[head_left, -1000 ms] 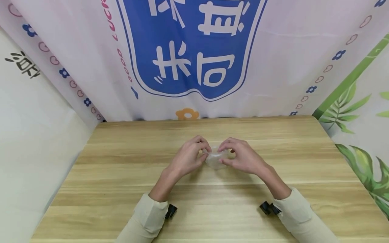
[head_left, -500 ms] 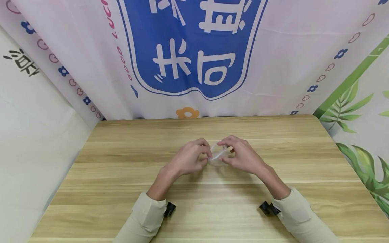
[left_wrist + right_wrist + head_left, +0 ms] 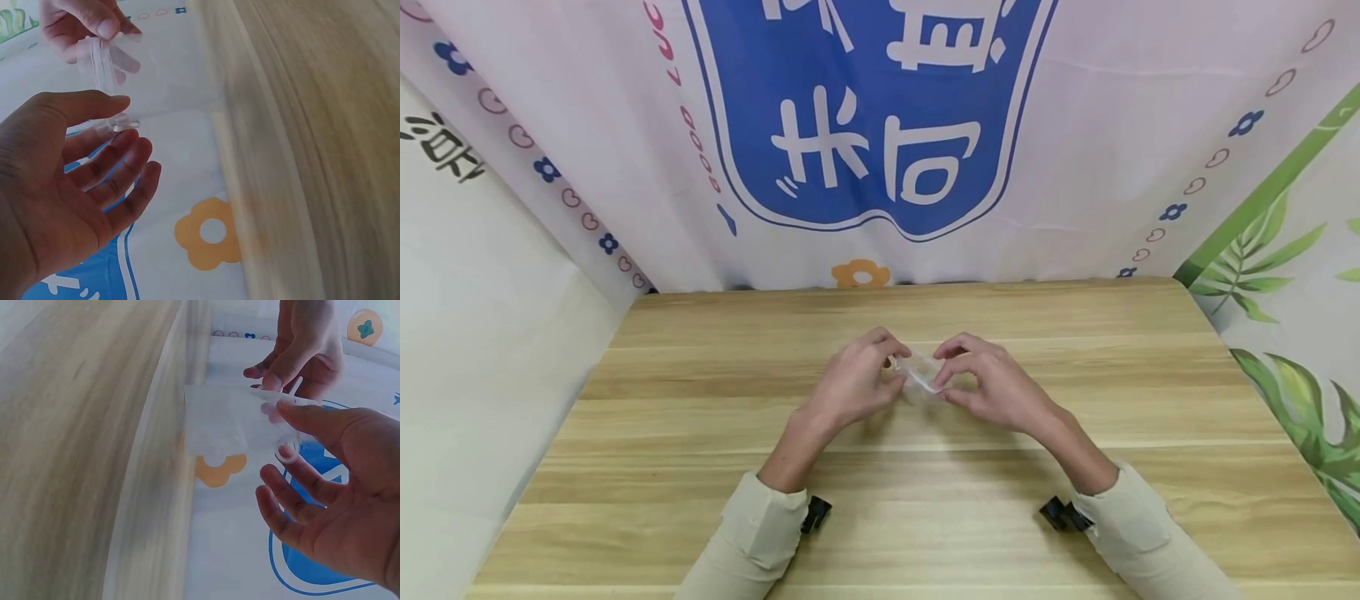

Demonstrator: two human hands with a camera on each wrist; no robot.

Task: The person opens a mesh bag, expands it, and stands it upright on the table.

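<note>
A small clear zip-lock bag [image 3: 919, 385] is stretched between both hands above the table. My left hand [image 3: 854, 379] pinches one end of its top edge between thumb and forefinger, the other fingers spread loosely. At the opposite end my right hand [image 3: 992, 383] pinches the bag with its thumb against the fingers. In the left wrist view the ridged seal strip [image 3: 103, 65] runs between the two hands, and the bag's see-through body extends toward the table. The right wrist view shows the bag's flat panel [image 3: 219, 415] with no contents visible in it.
A wood-grain table [image 3: 700, 467] lies under the hands. Its far edge meets a hanging cloth [image 3: 1120, 167] with a blue badge and flowers. White printed walls flank both sides. Black wrist cameras [image 3: 816, 514] sit at the cuffs.
Both hands keep their hold on the bag while the fingers shift along its top edge. The left hand has moved slightly left and away, and the seal edge now slants the other way.
</note>
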